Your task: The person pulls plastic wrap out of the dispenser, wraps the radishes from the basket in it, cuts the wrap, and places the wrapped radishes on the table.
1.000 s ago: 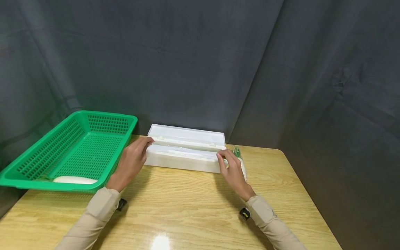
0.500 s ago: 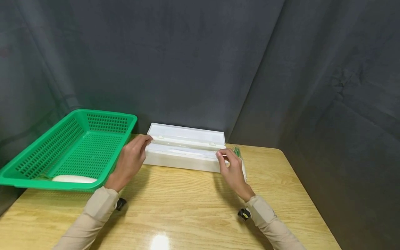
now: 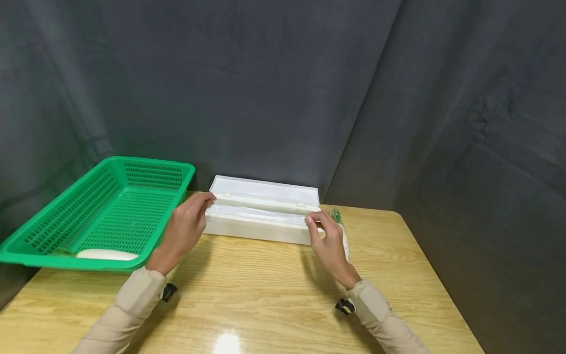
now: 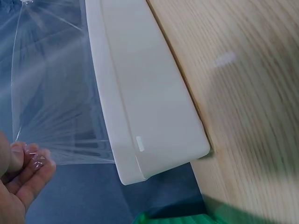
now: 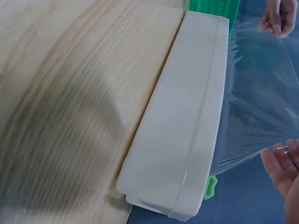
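Observation:
A white plastic-wrap dispenser box (image 3: 256, 231) stands on the table with its lid (image 3: 265, 190) raised at the back. Clear plastic wrap (image 4: 56, 84) stretches up from it, creased toward both held corners. At the left end, my left hand (image 3: 183, 228) pinches one corner of the film between thumb and fingers. My right hand (image 3: 329, 243) pinches the opposite corner at the right end. A small light-green piece (image 5: 211, 187) shows at the box's right end in the right wrist view. Partly behind my right hand lies a white radish (image 3: 346, 244) with green tops.
To the left stands a green plastic basket (image 3: 170, 223) with another white radish (image 3: 106, 254) at its near end. Wood-grain tabletop (image 3: 265, 295) extends in front of the box. A dark grey curtain (image 3: 265, 88) hangs behind the table and along its right side.
Both hands keep their pinch on the plastic wrap and hold almost the same place. The left forearm shifts very slightly; the box, basket and radishes stay put.

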`<control>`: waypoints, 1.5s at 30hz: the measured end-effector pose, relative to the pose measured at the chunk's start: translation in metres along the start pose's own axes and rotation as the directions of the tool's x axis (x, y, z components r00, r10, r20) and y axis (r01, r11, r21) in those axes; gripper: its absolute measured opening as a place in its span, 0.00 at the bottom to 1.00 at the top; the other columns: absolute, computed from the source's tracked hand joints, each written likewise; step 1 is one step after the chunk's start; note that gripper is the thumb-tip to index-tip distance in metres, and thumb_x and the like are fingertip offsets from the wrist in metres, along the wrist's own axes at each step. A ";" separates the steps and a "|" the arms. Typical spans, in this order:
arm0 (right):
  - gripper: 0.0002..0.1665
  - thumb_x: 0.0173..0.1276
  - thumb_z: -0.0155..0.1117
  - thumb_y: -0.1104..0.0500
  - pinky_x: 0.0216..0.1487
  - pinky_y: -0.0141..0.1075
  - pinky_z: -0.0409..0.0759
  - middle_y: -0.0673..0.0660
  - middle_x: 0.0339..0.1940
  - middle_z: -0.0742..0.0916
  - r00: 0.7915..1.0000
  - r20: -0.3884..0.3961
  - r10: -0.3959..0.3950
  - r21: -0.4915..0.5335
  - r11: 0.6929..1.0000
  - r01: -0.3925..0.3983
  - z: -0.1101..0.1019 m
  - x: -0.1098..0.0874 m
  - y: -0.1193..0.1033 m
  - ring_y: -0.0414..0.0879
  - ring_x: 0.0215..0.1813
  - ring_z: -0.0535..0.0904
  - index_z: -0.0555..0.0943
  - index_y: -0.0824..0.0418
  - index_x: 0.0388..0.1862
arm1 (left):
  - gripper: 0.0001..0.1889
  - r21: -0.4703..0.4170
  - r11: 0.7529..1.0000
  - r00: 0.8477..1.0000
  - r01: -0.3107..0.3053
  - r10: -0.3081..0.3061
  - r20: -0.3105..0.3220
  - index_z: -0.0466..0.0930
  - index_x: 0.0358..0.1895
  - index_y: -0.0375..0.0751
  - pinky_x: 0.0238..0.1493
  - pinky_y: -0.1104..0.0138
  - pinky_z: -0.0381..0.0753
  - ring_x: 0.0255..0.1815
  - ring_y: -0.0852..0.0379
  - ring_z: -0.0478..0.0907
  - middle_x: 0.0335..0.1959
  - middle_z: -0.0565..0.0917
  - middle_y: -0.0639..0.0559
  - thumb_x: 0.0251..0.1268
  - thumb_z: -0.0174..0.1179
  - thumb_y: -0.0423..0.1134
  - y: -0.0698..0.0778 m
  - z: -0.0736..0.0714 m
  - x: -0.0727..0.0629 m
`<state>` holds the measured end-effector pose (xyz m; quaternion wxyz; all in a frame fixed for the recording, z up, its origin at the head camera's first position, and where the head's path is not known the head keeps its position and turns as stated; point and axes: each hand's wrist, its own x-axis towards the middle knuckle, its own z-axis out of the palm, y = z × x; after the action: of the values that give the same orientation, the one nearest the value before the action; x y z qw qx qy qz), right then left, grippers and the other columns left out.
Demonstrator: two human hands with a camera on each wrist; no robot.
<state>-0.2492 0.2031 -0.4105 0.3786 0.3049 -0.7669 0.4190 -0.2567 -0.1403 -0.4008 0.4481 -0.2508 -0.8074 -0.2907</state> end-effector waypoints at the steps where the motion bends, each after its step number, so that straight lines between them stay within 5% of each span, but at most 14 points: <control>1: 0.08 0.68 0.66 0.79 0.48 0.25 0.82 0.60 0.36 0.87 1.000 -0.002 -0.005 0.003 1.000 0.005 0.000 0.000 -0.001 0.53 0.38 0.85 0.83 0.69 0.39 | 0.09 -0.001 1.000 1.000 -0.001 0.001 0.001 0.83 0.45 0.30 0.42 0.54 0.85 0.43 0.44 0.86 0.40 0.86 0.39 0.66 0.63 0.17 0.001 -0.001 0.000; 20: 0.08 0.68 0.65 0.79 0.52 0.27 0.82 0.60 0.37 0.87 0.999 0.013 -0.040 -0.001 0.999 0.040 -0.007 0.000 -0.015 0.53 0.40 0.86 0.83 0.68 0.39 | 0.12 -0.014 1.000 0.999 -0.001 0.000 -0.035 0.85 0.48 0.28 0.42 0.55 0.84 0.44 0.45 0.87 0.42 0.87 0.40 0.66 0.63 0.16 0.010 -0.013 0.000; 45: 0.12 0.63 0.66 0.83 0.50 0.29 0.82 0.61 0.37 0.85 0.990 0.017 -0.138 -0.030 0.990 0.139 -0.021 0.025 -0.025 0.53 0.40 0.83 0.82 0.70 0.39 | 0.13 -0.026 1.000 0.994 -0.017 0.014 -0.108 0.86 0.47 0.33 0.39 0.55 0.82 0.39 0.46 0.86 0.39 0.87 0.42 0.65 0.63 0.16 0.019 -0.023 0.013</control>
<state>-0.2357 0.2059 -0.3717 0.4057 0.3546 -0.7531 0.3774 -0.2375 -0.1409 -0.3750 0.4898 -0.2470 -0.7760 -0.3114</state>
